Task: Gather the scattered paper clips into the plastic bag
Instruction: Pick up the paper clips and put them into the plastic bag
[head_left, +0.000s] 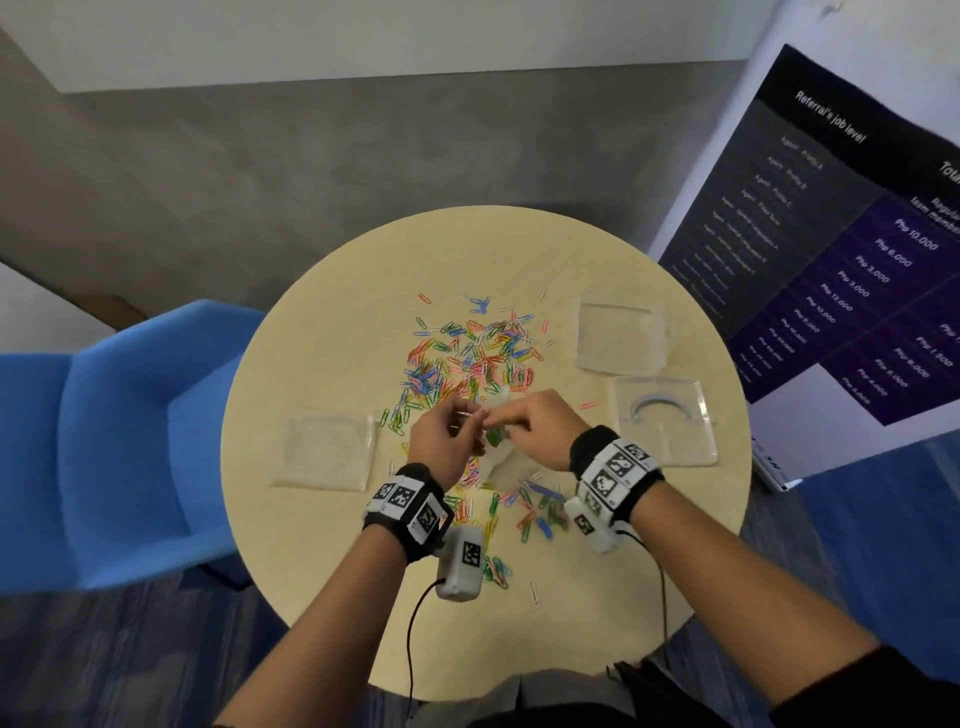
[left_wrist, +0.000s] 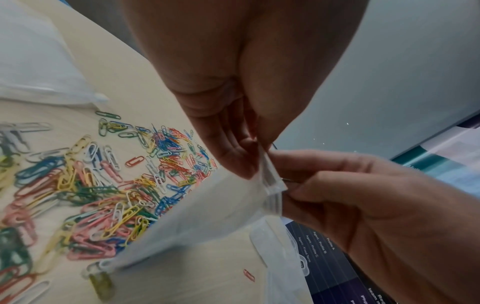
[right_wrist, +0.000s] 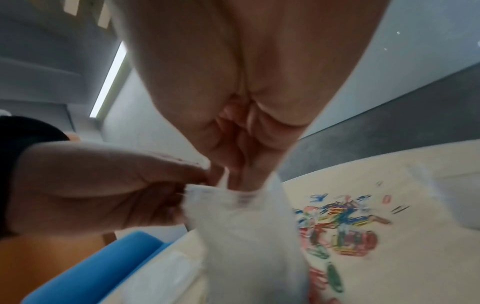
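Colourful paper clips (head_left: 467, 358) lie scattered over the middle and near side of a round beige table (head_left: 337, 571). I hold a small clear plastic bag (head_left: 500, 457) just above the table between both hands. My left hand (head_left: 457, 423) pinches the zip rim (left_wrist: 271, 179) on one side, and my right hand (head_left: 506, 418) pinches it on the other. The bag (left_wrist: 207, 216) hangs down from the rim, and a few green clips (head_left: 493, 437) show through it. In the right wrist view the bag (right_wrist: 246, 236) is blurred below my fingers (right_wrist: 244, 164).
Another clear bag (head_left: 327, 449) lies flat at the left, a third bag (head_left: 618, 338) at the right rear, and a clear square lid (head_left: 665, 421) at the right. A blue chair (head_left: 130, 441) stands left of the table, a dark poster (head_left: 831, 260) to the right.
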